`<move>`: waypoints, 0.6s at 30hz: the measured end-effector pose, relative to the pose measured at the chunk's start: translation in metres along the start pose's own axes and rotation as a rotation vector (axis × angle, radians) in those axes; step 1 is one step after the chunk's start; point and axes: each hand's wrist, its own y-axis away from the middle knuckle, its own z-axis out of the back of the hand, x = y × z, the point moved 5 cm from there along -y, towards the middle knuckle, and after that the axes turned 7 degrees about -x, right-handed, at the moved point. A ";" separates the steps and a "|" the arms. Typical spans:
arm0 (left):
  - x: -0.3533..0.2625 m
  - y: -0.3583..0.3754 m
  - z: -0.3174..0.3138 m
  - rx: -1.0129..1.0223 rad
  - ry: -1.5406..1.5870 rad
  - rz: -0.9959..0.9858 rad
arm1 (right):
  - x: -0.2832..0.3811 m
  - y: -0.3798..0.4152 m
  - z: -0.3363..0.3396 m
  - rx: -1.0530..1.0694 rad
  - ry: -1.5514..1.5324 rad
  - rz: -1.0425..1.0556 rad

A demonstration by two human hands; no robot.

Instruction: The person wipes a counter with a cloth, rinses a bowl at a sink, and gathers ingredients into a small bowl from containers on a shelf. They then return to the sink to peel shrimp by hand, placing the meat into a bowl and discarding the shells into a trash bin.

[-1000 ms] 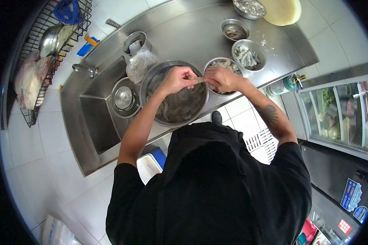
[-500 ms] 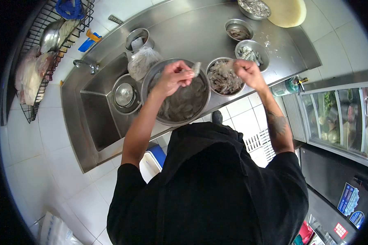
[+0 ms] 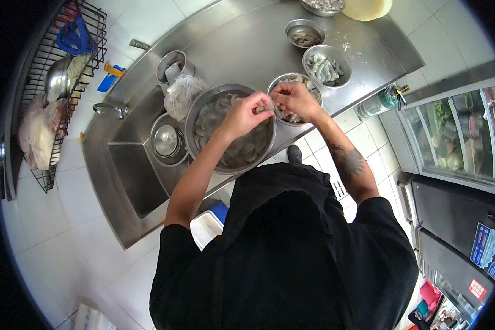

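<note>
Head view: left hand [image 3: 242, 114] and right hand [image 3: 295, 99] pinched together on one raw shrimp [image 3: 265, 108], above large steel bowl [image 3: 203, 104] on counter [image 3: 247, 44]. Likely soft, light, slippery; best pinched firmly at body and tail.

White tiled floor [image 3: 44, 220], steel counter [image 3: 247, 44]

views: one, head-worn | looks: steeply down over the person's own shoulders and chest | lens: fisheye, dark rounded corners | range: worktop [image 3: 247, 38] and sink [image 3: 132, 165] at arm's reach, in the upper frame | lower frame: floor tiles | shared: nothing, single view
</note>
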 end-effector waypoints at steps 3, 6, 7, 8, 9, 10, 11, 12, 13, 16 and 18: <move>-0.006 0.005 -0.003 0.062 -0.264 0.026 | 0.000 0.002 0.002 0.026 -0.017 0.016; 0.006 0.000 0.003 -0.072 -0.025 0.046 | 0.014 0.011 -0.001 0.025 -0.100 0.009; 0.003 -0.002 0.005 -0.055 0.087 0.072 | 0.018 0.014 -0.002 0.016 -0.174 -0.013; 0.002 -0.002 0.006 -0.037 0.198 0.100 | 0.016 0.013 -0.002 0.019 -0.173 -0.014; 0.003 -0.002 0.005 -0.038 0.198 0.101 | 0.013 0.011 -0.003 0.078 -0.083 0.023; 0.002 -0.001 0.001 -0.014 0.218 0.116 | 0.013 0.011 -0.006 0.135 0.006 0.059; 0.001 -0.001 -0.001 0.012 0.236 0.132 | 0.011 0.010 -0.005 0.133 0.002 0.059; -0.001 0.000 0.000 0.017 0.233 0.131 | 0.009 0.008 -0.004 0.126 -0.014 0.016; -0.016 0.001 0.000 0.051 -0.070 0.030 | 0.010 0.008 -0.004 0.117 -0.031 -0.028; -0.028 0.003 -0.001 0.042 -0.378 -0.159 | 0.018 0.011 -0.001 0.067 0.000 -0.008; -0.031 0.006 -0.002 -0.004 -0.382 -0.242 | 0.016 0.010 0.000 0.055 0.003 -0.023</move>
